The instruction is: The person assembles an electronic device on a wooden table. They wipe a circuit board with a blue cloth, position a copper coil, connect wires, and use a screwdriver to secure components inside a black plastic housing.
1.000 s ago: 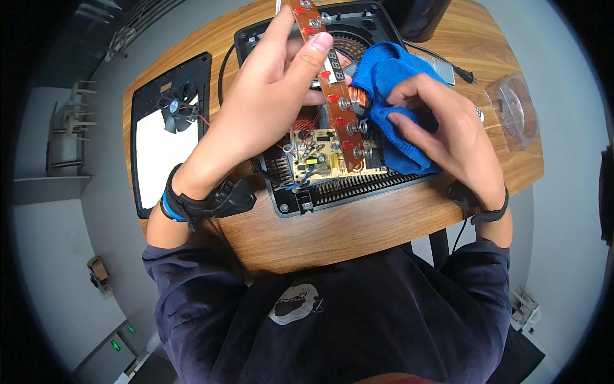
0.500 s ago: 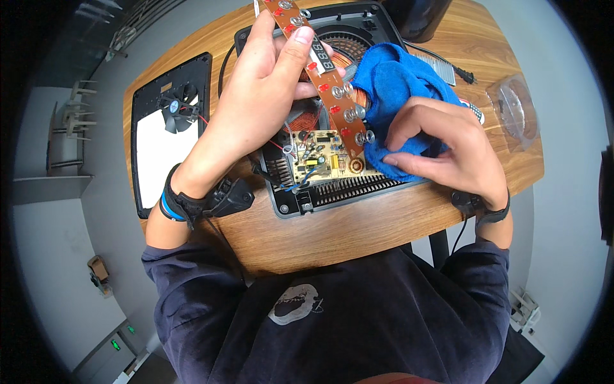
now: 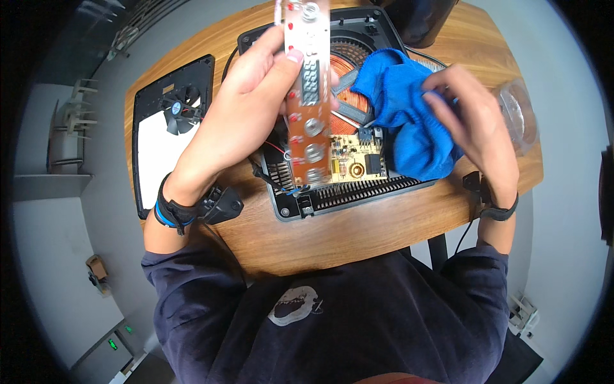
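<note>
Held up in my left hand (image 3: pixel 256 89) is a long narrow brown circuit board (image 3: pixel 300 121). It bears coil springs, small red lights and a digit display; my thumb presses its face and my other fingers lie behind it. The board hangs nearly upright over an opened induction cooker base (image 3: pixel 297 208), which shows a copper coil (image 3: pixel 345 67) and a cream circuit board (image 3: pixel 361 160). My right hand (image 3: pixel 473 115), blurred, has its fingers curled onto a crumpled blue cloth (image 3: pixel 409 109) at the base's right side. The fingertips are partly hidden.
A black cover panel (image 3: pixel 208 77) with a small fan (image 3: pixel 179 109) and a white sheet (image 3: pixel 150 153) lies at the left. A clear plastic tub (image 3: pixel 521 115) stands right of my right hand. At the back is a dark container (image 3: pixel 419 22).
My left hand has turned the brown board from slanted to nearly upright and brought it closer. My right hand has moved from the board's lower end up and right onto the cloth.
</note>
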{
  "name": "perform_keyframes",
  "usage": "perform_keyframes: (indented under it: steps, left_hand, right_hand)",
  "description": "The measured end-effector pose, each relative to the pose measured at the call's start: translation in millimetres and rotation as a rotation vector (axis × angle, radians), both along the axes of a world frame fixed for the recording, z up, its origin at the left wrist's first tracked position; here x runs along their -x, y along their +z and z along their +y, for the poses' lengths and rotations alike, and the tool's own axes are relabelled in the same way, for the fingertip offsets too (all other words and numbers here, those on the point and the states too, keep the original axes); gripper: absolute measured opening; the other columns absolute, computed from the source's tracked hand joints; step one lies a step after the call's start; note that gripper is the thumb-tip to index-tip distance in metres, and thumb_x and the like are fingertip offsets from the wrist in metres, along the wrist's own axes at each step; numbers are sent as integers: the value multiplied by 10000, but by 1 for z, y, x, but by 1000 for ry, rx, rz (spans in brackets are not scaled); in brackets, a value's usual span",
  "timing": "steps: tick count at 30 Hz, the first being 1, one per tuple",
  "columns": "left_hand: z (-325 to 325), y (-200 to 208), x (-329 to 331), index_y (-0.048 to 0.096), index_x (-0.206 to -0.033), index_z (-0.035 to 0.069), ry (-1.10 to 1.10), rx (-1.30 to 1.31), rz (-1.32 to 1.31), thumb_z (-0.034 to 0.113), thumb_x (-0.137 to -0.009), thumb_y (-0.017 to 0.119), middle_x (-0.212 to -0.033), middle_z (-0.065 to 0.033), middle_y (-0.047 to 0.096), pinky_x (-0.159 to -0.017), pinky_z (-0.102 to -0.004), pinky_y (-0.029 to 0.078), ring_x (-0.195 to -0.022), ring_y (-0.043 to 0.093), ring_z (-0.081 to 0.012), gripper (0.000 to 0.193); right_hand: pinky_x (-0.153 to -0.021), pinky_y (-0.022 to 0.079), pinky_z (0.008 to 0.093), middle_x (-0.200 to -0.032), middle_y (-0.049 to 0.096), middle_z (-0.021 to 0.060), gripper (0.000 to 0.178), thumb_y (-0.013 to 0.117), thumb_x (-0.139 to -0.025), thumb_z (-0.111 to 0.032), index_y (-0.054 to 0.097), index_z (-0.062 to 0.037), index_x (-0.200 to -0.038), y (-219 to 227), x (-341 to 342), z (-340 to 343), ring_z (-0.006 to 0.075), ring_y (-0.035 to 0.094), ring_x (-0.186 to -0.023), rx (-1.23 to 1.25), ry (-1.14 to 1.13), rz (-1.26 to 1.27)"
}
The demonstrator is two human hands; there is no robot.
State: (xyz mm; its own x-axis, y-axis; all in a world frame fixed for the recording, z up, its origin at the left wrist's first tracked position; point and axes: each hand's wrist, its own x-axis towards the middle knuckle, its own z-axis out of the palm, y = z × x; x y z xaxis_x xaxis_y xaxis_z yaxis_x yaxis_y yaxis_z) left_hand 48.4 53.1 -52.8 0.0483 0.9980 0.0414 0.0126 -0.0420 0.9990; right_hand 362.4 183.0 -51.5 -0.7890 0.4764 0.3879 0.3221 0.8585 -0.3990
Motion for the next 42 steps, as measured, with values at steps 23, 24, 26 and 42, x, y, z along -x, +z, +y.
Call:
perform_keyframes:
  steps: [23, 24, 26, 42]
  left_hand:
    - [-30, -2, 25, 536, -1638, 79, -69, -305, 913, 85, -1013, 801, -1344, -209, 711, -986, -444, 580, -1144, 725, -381, 679]
    - [-33, -2, 26, 545, -1640, 72, -64, -346, 936, 79, -1011, 796, -1353, -207, 704, -992, -449, 574, -1159, 715, -391, 677]
    - [-37, 7, 27, 538, -1671, 84, -97, -210, 945, 86, -1029, 764, -1359, -228, 683, -1043, -469, 559, -1209, 687, -422, 680]
    - [-37, 4, 16, 493, -1593, 54, -197, -44, 1077, 144, -1150, 619, -1346, -287, 712, -1077, -536, 547, -1250, 692, -496, 469]
  right_hand:
    - [-1185, 551, 495, -1363, 718, 169, 706, 737, -799, -236, 695, -100, -1490, 34, -50, 45, 368, 703, -1327, 8, -125, -40]
    - [-1195, 546, 496, -1380, 719, 168, 704, 728, -809, -212, 693, -118, -1506, 33, -56, 50, 352, 699, -1350, -7, -207, 29]
    - [-1217, 542, 497, -1423, 706, 172, 706, 717, -829, -182, 691, -160, -1534, 35, -70, 66, 346, 689, -1379, -141, -356, 26]
    - [-1149, 554, 458, -1330, 735, 119, 542, 914, -892, -231, 752, -50, -1376, -10, 17, 15, 358, 615, -1348, 93, 323, -398]
